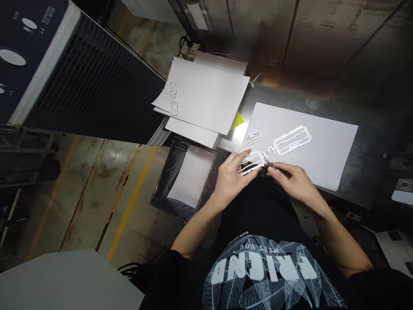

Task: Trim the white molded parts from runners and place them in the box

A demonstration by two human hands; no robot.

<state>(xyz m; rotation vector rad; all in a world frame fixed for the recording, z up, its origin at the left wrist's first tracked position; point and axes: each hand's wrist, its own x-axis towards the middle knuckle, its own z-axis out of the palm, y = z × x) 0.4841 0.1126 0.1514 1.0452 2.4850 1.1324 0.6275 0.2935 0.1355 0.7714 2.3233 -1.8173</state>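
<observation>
frame, white, long axis slanting up rightward: left hand pinching it, right hand clamped on slim tool, tip at its right end.

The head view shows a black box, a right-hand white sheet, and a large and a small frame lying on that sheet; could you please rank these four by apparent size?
Largest to smallest:
1. White sheet
2. Black box
3. Large frame
4. Small frame

One frame lies on the sheet, right of the paper stack lying behind the seemingly lower box.
</observation>
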